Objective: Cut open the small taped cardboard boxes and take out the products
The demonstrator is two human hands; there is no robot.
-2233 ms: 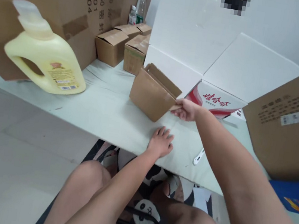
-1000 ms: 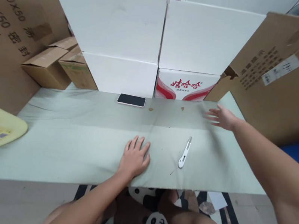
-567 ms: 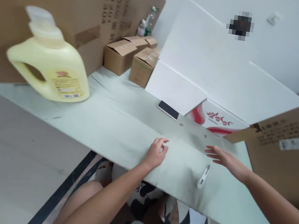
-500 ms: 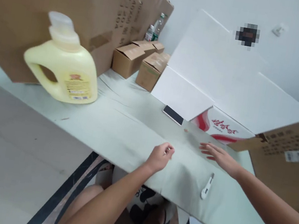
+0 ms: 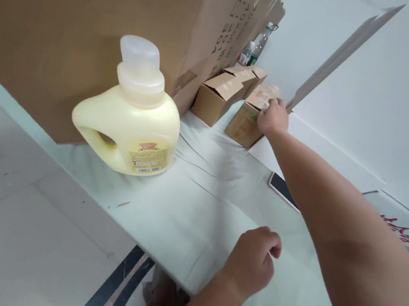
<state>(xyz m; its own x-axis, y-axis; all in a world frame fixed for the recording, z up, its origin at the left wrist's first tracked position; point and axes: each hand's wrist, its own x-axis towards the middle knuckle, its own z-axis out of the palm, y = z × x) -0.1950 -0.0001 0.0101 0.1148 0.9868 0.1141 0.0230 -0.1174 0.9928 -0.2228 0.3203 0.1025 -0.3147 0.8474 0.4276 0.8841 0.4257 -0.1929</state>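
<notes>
The left hand [image 5: 252,261], at the lower centre of the frame, is loosely clenched above the worktop [image 5: 185,222]; no object shows in it. Its position over the near part of the worktop is little changed, while the camera view has turned toward the left side, so the white knife no longer appears. A pale yellow jug [image 5: 127,125] stands left of centre, handle toward the left. A phone [image 5: 284,190] lies flat right of centre, partly behind the right forearm. The right hand [image 5: 275,116] shows the main change: half a second ago it was spread over the worktop, and it is now at the small carton [image 5: 245,124] in the upper centre. Its fingers lie over the carton's right upper edge, apparently in contact; whether they grip cannot be told. By judgement, the work is now located at this carton, with the right hand engaged and the left in reserve. The carton rests upright, top flaps uppermost. One end face points toward the bottom of the frame; the long axis, foreshortened, appears to recede toward the upper right. Two bottles [image 5: 254,52] stand beyond the neighbouring cartons [image 5: 213,103], farther up the frame.
</notes>
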